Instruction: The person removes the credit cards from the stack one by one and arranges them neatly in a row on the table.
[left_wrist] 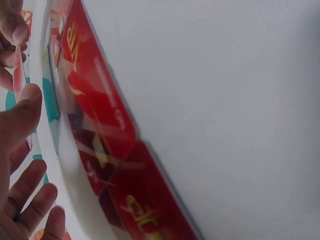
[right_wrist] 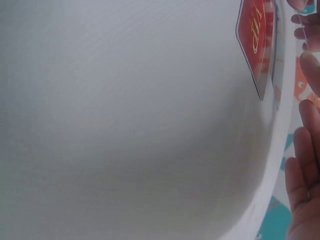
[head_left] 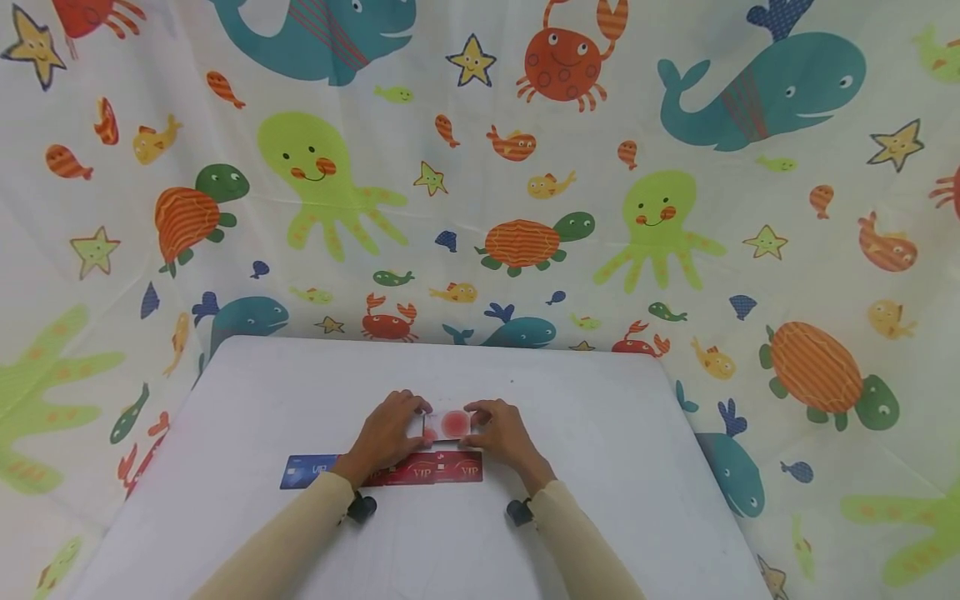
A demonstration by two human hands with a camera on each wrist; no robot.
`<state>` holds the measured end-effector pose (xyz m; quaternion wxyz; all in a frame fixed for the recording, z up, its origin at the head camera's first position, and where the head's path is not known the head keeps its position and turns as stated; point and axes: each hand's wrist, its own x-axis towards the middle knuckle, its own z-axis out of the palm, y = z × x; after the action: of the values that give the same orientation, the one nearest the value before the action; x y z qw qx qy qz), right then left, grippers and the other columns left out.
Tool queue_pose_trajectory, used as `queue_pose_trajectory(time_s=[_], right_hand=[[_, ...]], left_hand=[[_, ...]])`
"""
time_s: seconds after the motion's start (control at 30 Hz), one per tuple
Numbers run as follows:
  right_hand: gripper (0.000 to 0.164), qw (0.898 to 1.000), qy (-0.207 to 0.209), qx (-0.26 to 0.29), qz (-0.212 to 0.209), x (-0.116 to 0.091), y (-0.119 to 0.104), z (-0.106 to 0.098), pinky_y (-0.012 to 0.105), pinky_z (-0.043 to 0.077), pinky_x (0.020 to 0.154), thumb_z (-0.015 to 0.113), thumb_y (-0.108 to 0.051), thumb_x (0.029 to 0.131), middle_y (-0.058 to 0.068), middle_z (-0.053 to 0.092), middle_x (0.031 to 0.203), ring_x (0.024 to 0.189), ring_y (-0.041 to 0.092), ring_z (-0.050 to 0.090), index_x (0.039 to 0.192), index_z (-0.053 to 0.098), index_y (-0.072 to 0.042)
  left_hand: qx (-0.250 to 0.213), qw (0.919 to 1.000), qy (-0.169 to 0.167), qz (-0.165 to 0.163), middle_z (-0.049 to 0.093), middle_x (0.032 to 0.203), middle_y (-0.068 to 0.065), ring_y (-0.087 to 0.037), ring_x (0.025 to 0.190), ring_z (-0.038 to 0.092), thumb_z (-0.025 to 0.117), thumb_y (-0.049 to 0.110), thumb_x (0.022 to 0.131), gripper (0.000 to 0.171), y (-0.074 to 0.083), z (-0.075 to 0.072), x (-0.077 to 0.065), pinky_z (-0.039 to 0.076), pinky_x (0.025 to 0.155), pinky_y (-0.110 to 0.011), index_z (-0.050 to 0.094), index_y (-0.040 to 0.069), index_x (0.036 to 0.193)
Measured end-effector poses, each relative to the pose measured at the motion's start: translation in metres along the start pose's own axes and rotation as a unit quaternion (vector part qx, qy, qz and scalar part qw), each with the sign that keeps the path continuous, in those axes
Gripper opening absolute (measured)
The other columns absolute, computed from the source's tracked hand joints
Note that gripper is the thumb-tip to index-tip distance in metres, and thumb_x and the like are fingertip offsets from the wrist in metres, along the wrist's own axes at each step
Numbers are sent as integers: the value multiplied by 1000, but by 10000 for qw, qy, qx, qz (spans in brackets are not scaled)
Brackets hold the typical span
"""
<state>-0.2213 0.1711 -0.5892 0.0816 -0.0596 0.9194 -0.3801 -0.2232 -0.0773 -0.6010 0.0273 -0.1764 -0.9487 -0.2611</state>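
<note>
In the head view, my left hand [head_left: 388, 432] and right hand [head_left: 506, 433] pinch a small pale card with a red round print [head_left: 454, 424] by its opposite ends. The left wrist view shows this card [left_wrist: 18, 75] almost edge-on, the left thumb against it and the other fingers spread. A row of cards lies just nearer than the hands: a blue VIP card [head_left: 309, 472] at the left end, then several red VIP cards [head_left: 459, 467] to its right. My left hand and wrist cover part of that row. In the right wrist view one red card [right_wrist: 255, 37] shows.
A white table [head_left: 585, 417] bears the cards, its far edge close to a hanging cloth [head_left: 450, 217] printed with sea animals. Dark wrist cameras sit under the left [head_left: 362, 507] and right [head_left: 519, 512] wrists, near the tabletop.
</note>
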Motion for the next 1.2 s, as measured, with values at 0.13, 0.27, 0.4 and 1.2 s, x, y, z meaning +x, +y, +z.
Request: queue_pose_trajectory(time_s=[0.13,0.27,0.4,1.2], right_hand=[[54,10000,-2,3,-34,-3,-1,-4,32,63,89,93,-33,83,-6,69,109,101,14,63,133,72,-28],[54,10000,-29,45,-34,-7,-1,-9,30,63,84,92,-33,84,-5,69,111,102,15,63,134,72,-28],[54,10000,-18,61,-57,-10,1,-12,28,62,80,92,-31,85,-5,70,112,102,16,63,135,71,-29],[55,9993,189,9,-317,-35,20,-38,28,59,86,92,-31,85,-10,71,107,101,14,63,136,71,-29]], left_hand=[[-26,9999,39,103,69,117,1,-18,115,61,97,38,76,59,4,-3,0,59,105,-43,72,21,126],[-15,9999,52,152,69,119,1,-19,117,61,97,38,75,59,7,-4,-1,59,106,-43,72,21,126],[-64,9998,41,167,69,122,1,-19,120,61,98,39,74,61,12,-6,-1,58,107,-43,72,21,127],[-153,9987,28,487,68,119,4,-16,115,61,98,40,73,64,39,0,1,62,100,-41,72,21,128]])
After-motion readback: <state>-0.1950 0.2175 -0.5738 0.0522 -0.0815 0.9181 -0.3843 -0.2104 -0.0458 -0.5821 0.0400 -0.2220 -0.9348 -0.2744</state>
